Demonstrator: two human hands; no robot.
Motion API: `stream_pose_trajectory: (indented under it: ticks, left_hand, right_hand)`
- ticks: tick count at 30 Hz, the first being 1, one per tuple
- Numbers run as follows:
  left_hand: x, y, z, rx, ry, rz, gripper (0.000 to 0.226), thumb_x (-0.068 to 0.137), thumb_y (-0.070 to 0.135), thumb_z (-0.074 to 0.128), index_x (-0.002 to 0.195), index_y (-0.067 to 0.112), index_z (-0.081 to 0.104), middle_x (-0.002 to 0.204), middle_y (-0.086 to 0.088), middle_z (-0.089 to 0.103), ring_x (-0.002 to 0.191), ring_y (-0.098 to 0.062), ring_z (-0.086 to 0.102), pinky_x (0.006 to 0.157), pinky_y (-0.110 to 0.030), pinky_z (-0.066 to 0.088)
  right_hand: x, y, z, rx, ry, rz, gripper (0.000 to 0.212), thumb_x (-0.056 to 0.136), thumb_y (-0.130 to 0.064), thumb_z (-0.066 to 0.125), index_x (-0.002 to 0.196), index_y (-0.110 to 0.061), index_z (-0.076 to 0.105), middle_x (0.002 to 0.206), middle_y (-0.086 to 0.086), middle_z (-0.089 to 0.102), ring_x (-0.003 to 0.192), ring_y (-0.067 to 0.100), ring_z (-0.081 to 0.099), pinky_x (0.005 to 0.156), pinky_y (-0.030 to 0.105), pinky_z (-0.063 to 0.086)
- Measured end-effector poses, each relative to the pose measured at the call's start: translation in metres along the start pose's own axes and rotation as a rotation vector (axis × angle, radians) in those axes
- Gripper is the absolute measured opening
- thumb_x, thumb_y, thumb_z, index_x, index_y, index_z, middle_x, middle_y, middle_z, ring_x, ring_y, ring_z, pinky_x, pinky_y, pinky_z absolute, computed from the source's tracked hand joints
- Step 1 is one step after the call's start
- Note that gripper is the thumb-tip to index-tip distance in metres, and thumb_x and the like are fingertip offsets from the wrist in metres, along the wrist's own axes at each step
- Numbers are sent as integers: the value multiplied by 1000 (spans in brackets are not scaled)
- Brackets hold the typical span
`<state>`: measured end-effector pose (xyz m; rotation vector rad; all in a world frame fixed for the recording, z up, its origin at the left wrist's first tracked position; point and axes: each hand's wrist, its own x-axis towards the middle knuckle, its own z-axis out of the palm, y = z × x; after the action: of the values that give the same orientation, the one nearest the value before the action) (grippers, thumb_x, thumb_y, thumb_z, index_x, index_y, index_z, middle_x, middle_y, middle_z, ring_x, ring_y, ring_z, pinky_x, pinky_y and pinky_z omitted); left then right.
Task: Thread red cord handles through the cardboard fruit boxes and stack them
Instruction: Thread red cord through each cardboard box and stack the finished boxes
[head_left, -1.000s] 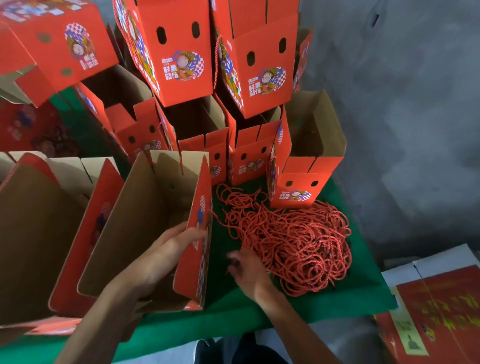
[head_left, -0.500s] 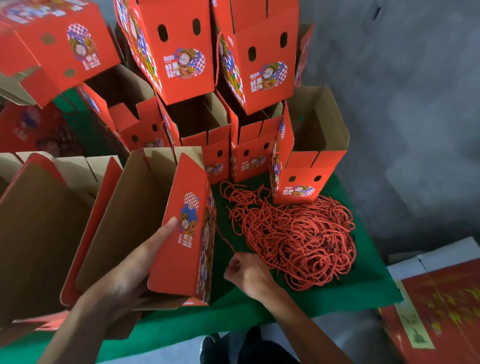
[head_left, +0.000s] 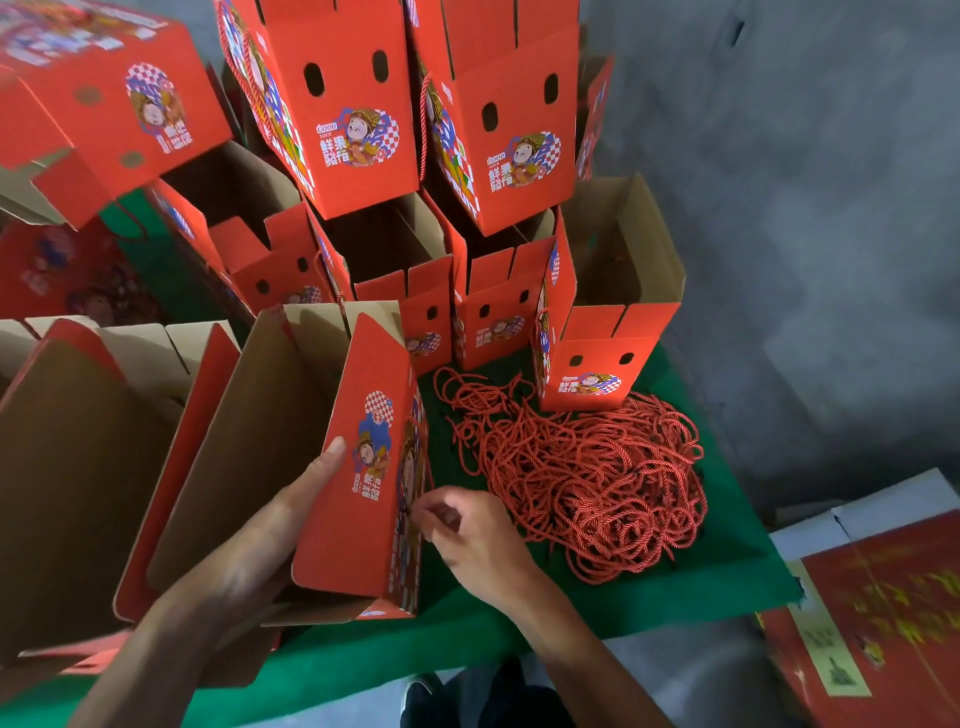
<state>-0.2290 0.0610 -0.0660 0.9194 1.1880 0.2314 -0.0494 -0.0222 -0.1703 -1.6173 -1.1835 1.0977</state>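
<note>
- Head view, looking down on a green-covered table (head_left: 519, 639); both hands low centre of frame.
- Left hand (head_left: 270, 535) grips the open box (head_left: 358, 467) being worked: thumb lies flat on the red printed end panel, the other fingers are hidden behind or under the cardboard.
- That box is tilted, open top toward upper centre of frame, long axis running roughly bottom to top of frame, brown inside visible to the left of the red panel.
- Right hand (head_left: 467, 535) sits just right of the box's lower right edge, fingers curled in a pinch at the side panel. Looks like it holds a cord end (head_left: 413, 512) against the box; the bit at the fingertips is too small and blurred to confirm.
- Key relation: the side wall taking the cord faces right, directly at the right hand, fingertips touching or almost touching it. I can't make out a hole on that wall from here.
- Loose cord pile (head_left: 582, 467) lies right of the box and above the right hand in frame, so the right hand is the nearer one for cord; left only steadies.
- Stacked boxes (head_left: 415, 130) fill upper centre, some with cord handles already hanging. More open unthreaded boxes (head_left: 78, 441) at left of frame.
- Judgement: threading of this box is at its start, stacking not yet due.
</note>
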Motion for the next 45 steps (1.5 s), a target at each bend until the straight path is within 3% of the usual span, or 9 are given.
stream_pose_trajectory:
  ticks: [5,11,19,22,28,31,34,38,45]
  left_hand:
    - [9,-3,2,3,-10,24,95,73,75,42,144,13,52,142,-20,57,131,-40,54,110,-56,43]
    - [18,-10,-2,474,-115,145,26,96,39,64,103,18,77,102,-9,77,95,-25,75,93,-50,58]
    - [22,-2,17,942,43,235,6,97,32,66,98,32,59,99,5,71,86,-6,71,74,-15,57]
    - [17,1,19,781,5,180,6,99,31,63,103,26,64,99,1,72,86,-9,72,70,-15,58]
    - [4,4,13,660,159,189,28,104,27,55,103,3,70,100,-16,74,90,-29,73,83,-47,59]
    - [-13,9,5,821,194,334,18,105,28,49,107,26,67,100,3,73,87,-11,72,81,-37,61]
    - [-30,23,-21,1043,392,689,37,99,7,53,123,32,65,127,11,66,116,-4,63,100,-26,54]
    - [-44,55,-72,1419,382,806,51,87,-5,64,126,27,69,158,6,36,152,-9,16,126,-27,12]
    - [-30,71,-99,1611,322,841,28,90,26,69,111,45,74,161,17,21,154,-3,2,128,-32,11]
  right_hand:
    - [8,-7,4,-86,-2,-66,11,97,-25,63,92,-23,73,84,-23,72,78,-1,69,66,12,51]
    - [11,6,7,36,70,-59,16,95,-20,70,92,-35,74,90,-10,77,81,7,73,74,28,62]
    - [26,18,1,223,35,12,9,95,-21,74,88,-17,79,87,0,77,79,11,73,72,22,55]
    - [49,30,-3,-66,124,4,13,98,-31,69,91,-23,76,90,-8,75,81,5,70,73,22,53]
    - [77,70,-2,-814,32,218,45,103,-19,53,146,-12,42,158,12,31,128,32,57,101,41,49]
    - [78,79,2,-908,23,218,35,106,-17,44,141,-11,47,146,13,50,127,29,58,101,37,48]
    - [79,77,2,-919,-7,254,27,104,-32,53,122,-14,63,121,8,70,112,27,68,92,35,54]
    - [76,69,6,-846,-93,254,42,95,-58,60,98,-18,72,96,3,75,89,22,74,80,37,61]
    - [72,58,-3,-118,188,247,14,91,-12,77,89,-23,68,87,-2,74,79,13,70,62,12,48]
